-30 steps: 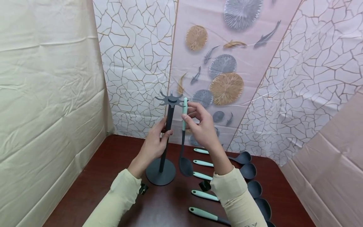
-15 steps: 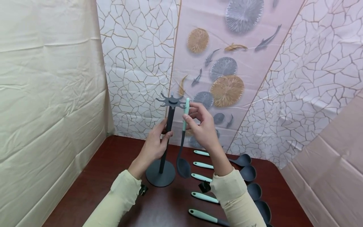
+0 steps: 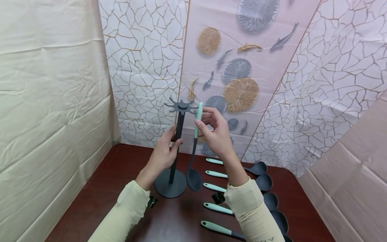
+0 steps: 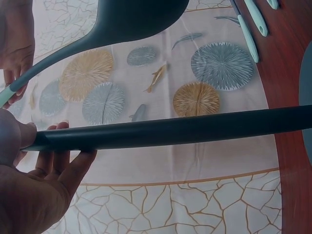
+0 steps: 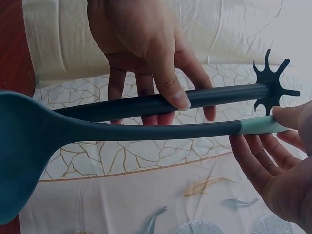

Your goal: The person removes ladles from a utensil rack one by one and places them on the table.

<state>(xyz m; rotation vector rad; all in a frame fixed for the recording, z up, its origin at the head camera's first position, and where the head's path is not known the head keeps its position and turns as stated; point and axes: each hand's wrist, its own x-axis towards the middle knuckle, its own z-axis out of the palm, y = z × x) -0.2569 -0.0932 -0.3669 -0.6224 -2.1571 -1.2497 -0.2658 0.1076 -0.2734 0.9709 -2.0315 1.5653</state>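
Note:
A dark utensil stand with a round base and a crown of hooks [image 3: 182,106] is upright on the table. My left hand [image 3: 163,151] grips its pole [image 3: 173,168] below the hooks, thumb on the near side. In my right hand [image 3: 215,134] is a ladle [image 3: 194,179], pinched by its mint-green handle [image 3: 198,122]. The ladle hangs bowl-down, its handle top beside the right-hand hooks. Whether the handle's hole meets a hook is hidden. The right wrist view shows the ladle's dark shaft [image 5: 185,130] running alongside the pole, slightly apart from it.
Several more dark utensils with mint-green handles [image 3: 216,227] lie in a row at the right of the brown table [image 3: 99,201], partly covered by the right arm. Patterned cloth [image 3: 142,67] hangs behind, and plain cloth [image 3: 57,117] hangs at the left.
The ladle has tilted a little: its bowl has swung left toward the stand and its handle top has shifted right. The left hand still holds the pole.

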